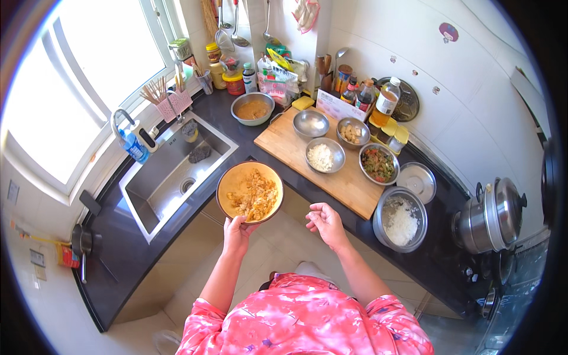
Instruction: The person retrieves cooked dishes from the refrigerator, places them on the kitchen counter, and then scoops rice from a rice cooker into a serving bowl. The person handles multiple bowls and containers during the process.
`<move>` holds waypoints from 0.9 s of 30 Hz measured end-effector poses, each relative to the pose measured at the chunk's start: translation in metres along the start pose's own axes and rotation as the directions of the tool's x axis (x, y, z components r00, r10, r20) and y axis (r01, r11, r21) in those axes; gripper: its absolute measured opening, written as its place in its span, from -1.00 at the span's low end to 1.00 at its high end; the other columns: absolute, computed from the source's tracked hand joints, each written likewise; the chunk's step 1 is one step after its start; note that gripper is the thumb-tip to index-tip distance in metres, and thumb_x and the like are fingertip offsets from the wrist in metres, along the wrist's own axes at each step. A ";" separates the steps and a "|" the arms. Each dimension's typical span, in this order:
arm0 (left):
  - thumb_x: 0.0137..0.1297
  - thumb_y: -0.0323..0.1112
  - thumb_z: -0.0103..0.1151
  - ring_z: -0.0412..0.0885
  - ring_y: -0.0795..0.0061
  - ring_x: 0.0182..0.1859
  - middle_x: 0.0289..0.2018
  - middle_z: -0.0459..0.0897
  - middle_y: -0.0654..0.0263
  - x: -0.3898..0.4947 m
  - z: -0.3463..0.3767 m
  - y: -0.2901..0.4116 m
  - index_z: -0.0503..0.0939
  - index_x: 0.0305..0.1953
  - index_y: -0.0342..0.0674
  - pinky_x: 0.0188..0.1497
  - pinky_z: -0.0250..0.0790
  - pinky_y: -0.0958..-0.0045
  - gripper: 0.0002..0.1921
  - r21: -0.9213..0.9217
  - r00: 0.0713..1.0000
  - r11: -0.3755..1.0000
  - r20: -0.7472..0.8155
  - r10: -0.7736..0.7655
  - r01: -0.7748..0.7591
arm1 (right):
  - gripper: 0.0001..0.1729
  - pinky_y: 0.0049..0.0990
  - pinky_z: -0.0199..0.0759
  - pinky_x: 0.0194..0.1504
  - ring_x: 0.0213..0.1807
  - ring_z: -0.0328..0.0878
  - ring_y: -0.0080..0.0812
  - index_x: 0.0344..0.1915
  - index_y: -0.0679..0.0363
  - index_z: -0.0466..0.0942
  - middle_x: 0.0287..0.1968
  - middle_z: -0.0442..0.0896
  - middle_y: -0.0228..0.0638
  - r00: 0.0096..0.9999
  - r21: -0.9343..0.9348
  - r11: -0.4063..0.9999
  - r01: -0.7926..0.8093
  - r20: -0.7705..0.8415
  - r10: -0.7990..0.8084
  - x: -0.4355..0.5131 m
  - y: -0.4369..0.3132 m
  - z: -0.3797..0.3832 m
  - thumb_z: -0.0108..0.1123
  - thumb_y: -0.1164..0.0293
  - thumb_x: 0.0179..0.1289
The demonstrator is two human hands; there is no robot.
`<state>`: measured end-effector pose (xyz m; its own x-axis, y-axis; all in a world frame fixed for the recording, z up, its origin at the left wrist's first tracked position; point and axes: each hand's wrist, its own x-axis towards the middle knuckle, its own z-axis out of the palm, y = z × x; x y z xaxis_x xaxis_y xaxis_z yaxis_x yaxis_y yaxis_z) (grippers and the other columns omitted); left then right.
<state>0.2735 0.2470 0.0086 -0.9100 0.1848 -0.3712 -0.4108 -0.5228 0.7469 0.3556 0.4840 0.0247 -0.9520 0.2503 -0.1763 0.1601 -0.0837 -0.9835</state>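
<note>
My left hand (238,235) grips the near rim of a bowl (227,184) with a yellow inside and a dark edge. A crumbly orange-and-white food mixture (255,195) fills part of it, heaped toward the right side. The bowl is up in front of me, between the sink and the cutting board. To its right, my right hand (326,225) hovers apart from it, fingers loosely bent and nothing visible in them. Nearest to that hand is the front edge of the wooden cutting board (284,133).
On the board stand metal bowls: one bare (311,124), others with white crumbs (320,158), pale cubes (350,133) and chopped vegetables (379,163). A rice pot (400,222) stands right of it, near a steamer (481,217). Left is a sink (164,186); behind, a bowl of brown liquid (253,109).
</note>
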 end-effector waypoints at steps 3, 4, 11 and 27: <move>0.12 -0.51 -0.08 0.59 0.21 -0.11 -0.04 0.51 0.09 0.045 0.002 0.009 0.20 0.11 -0.27 -0.10 0.51 0.20 -0.54 -0.013 1.000 1.000 0.013 -0.018 0.018 | -0.72 -0.60 0.44 -0.42 -0.42 0.54 -0.55 -0.08 0.34 0.37 -0.35 0.55 -0.31 1.000 0.003 1.000 -0.017 0.002 0.017 0.049 0.001 0.011 0.08 0.41 0.28; 0.12 -0.52 -0.08 0.58 0.21 -0.09 -0.02 0.49 0.09 0.058 0.003 0.010 0.18 0.13 -0.27 -0.11 0.52 0.20 -0.52 -0.021 1.000 1.000 0.009 -0.021 0.021 | -0.72 -0.60 0.44 -0.42 -0.43 0.54 -0.55 -0.08 0.34 0.37 -0.35 0.55 -0.31 1.000 -0.001 1.000 -0.011 0.001 0.011 0.069 0.003 0.012 0.08 0.41 0.28; 0.10 -0.54 -0.08 0.53 0.21 -0.02 0.07 0.39 0.12 0.126 0.002 0.030 0.13 0.18 -0.23 -0.11 0.52 0.20 -0.45 0.024 0.997 0.999 -0.076 -0.020 0.022 | -0.65 -0.53 0.47 -0.47 -0.43 0.54 -0.43 0.00 0.37 0.33 -0.28 0.55 -0.15 0.999 -0.044 0.998 -0.041 0.001 0.041 0.234 0.028 0.037 0.04 0.39 0.30; 0.11 -0.50 -0.10 0.56 0.15 -0.05 0.05 0.44 0.09 0.256 -0.033 0.049 0.19 0.17 -0.22 -0.10 0.51 0.16 -0.48 -0.017 0.983 0.992 -0.135 -0.128 0.127 | -0.70 -0.42 0.54 -0.62 -0.53 0.61 -0.22 0.00 0.42 0.20 -0.26 0.51 0.03 0.924 0.104 0.961 -0.257 -0.263 0.276 0.501 0.041 0.116 -0.21 0.61 0.26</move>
<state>0.0223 0.2412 -0.0686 -0.8341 0.1358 -0.5347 -0.5217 -0.5092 0.6845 -0.1449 0.4938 -0.0996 -0.7672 0.4624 -0.4446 0.3716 -0.2447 -0.8956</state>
